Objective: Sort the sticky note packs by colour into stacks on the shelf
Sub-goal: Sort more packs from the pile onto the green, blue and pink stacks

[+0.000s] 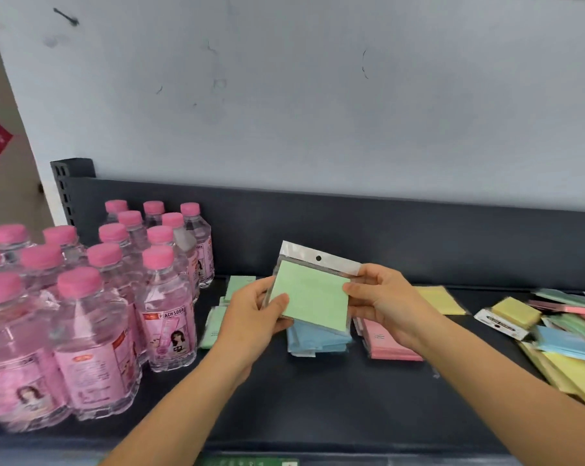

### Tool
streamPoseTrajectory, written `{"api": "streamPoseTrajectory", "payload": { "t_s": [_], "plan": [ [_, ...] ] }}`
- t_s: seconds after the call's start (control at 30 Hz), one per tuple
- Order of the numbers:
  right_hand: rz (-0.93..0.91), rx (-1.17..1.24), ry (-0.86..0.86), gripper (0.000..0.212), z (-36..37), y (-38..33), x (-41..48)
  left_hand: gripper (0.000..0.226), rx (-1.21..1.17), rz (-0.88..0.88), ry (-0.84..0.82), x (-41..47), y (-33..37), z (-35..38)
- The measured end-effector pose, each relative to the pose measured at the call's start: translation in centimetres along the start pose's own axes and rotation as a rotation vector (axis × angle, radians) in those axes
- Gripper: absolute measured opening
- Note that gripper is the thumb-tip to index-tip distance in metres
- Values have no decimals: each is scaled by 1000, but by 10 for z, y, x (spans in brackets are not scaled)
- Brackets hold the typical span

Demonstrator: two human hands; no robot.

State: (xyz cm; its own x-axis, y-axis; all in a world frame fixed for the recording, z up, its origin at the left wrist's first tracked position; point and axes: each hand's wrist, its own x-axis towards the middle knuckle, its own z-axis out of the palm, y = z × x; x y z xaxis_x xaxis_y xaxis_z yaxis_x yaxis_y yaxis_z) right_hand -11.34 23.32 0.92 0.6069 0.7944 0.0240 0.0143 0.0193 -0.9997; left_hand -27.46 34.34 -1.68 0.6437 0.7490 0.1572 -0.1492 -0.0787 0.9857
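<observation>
A green sticky note pack (pixel 309 294) in a clear sleeve with a white hang tab is held above the dark shelf (pixel 318 391). My left hand (pixel 250 314) grips its left edge and my right hand (pixel 385 304) grips its right edge. Under it lie sorted stacks: a green stack (pixel 217 321) at the left behind my left hand, a blue stack (pixel 318 341) in the middle, a pink stack (pixel 385 341) beside it, and a yellow stack (pixel 440 299) further back right. A mixed heap of unsorted packs (pixel 566 331) lies at the far right.
Several pink-capped peach soda bottles (pixel 92 297) crowd the left part of the shelf, close to the green stack. A low dark back panel (pixel 385 230) runs behind the shelf under a pale wall.
</observation>
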Motion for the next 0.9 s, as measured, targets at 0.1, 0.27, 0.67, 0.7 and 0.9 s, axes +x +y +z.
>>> {"api": "streamPoseTrajectory", "payload": {
  "t_s": [0.1, 0.27, 0.67, 0.7, 0.9],
  "plan": [
    [28, -55, -23, 19, 14, 2, -4, 30, 42, 25, 6, -5, 2, -13],
    [36, -122, -100, 14, 35, 10, -10, 28, 246, 43, 11, -23, -1, -40],
    [24, -366, -326, 18, 76, 46, -32, 31, 1236, 48, -1, -95, -8, -81],
    [-6, -433, -333, 18, 79, 48, -33, 32, 1295, 38, 10, -99, -8, -81],
    [-256, -774, -325, 20, 97, 60, -39, 40, 1526, 28, 144, -111, -7, -85]
  ]
}}
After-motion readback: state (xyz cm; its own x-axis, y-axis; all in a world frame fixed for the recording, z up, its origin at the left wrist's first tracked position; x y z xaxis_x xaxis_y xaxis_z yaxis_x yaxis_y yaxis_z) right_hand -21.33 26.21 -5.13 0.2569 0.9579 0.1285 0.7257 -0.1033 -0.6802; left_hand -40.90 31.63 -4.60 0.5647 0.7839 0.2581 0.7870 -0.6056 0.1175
